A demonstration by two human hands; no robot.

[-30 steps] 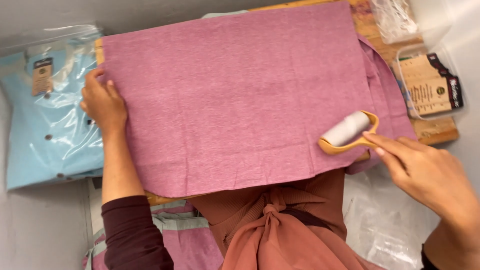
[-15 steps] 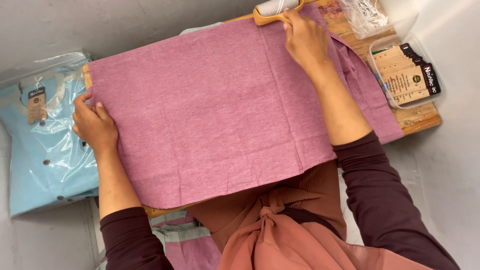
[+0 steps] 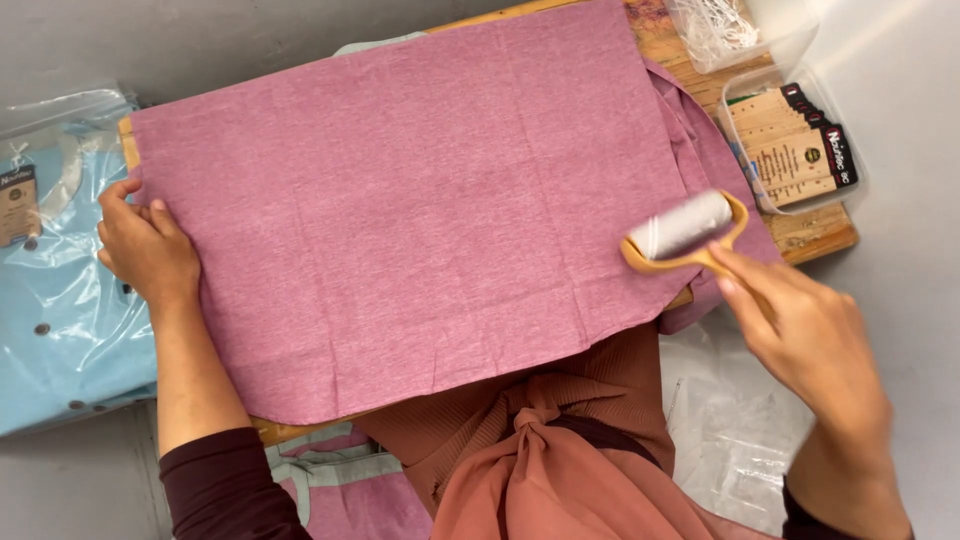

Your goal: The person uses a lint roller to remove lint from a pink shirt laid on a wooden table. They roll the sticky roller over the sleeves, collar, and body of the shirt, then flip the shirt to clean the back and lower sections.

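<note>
Right of centre in the frame, a lint roller (image 3: 683, 232) with a white roll in an orange frame rests on the right edge of a pink cloth (image 3: 420, 200); the right hand (image 3: 805, 335), at the lower right, is closed around its orange handle, fingers curled over it; the cloth lies spread flat over a wooden board (image 3: 815, 232), filling the middle of the frame from upper right to lower left, with a few soft creases near its lower edge; the left hand (image 3: 145, 250) lies at the cloth's left edge, fingers bent and pinching that edge against the board; a bagged light blue shirt (image 3: 60, 330) lies just beside that hand at the far left; in the upper right a clear plastic box of printed card tags (image 3: 795, 145) sits on the board, and above it a clear bag of white strings (image 3: 715, 28); a crumpled clear plastic bag (image 3: 735, 420) lies at the lower right, beneath the right wrist.
</note>
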